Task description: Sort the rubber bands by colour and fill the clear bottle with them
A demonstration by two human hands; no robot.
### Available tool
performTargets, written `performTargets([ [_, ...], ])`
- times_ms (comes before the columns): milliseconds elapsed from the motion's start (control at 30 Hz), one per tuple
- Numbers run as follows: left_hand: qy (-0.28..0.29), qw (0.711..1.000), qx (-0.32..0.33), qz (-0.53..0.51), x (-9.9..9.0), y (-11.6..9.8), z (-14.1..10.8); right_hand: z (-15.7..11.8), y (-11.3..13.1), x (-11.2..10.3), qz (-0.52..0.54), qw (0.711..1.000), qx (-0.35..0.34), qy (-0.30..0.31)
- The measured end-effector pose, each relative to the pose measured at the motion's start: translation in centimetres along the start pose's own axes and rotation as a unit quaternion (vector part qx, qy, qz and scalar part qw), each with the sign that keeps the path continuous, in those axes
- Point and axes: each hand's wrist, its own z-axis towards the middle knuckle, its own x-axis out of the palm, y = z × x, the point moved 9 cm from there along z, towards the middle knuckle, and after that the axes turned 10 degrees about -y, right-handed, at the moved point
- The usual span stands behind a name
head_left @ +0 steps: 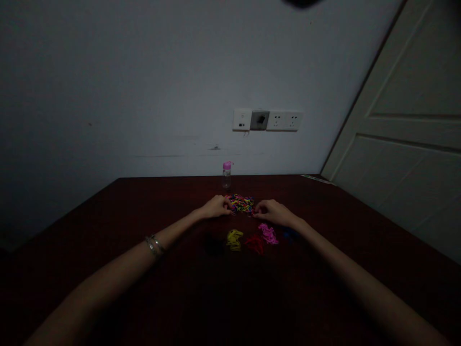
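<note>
Head view: curled left hand [215, 207] and right hand [274, 212], grip unclear, flank mixed bands [243, 203] at nine and three o'clock, giving two-sided fingertip reach.

A pink-capped bottle [226, 176] stands upright near the back of the dark red worktop [162, 192]. Sockets [283, 121] sit on the scuffed wall [144, 86], a panelled door [406, 144] at right. A dark shape [302, 2] up top is too dim to identify.
</note>
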Motion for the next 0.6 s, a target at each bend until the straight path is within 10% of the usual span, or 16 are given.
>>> performTargets([
  [600, -0.016, 0.994, -0.027, -0.100, -0.3, 1.3, 0.2, 0.2, 0.5, -0.4, -0.078, 0.997, -0.005, -0.027],
])
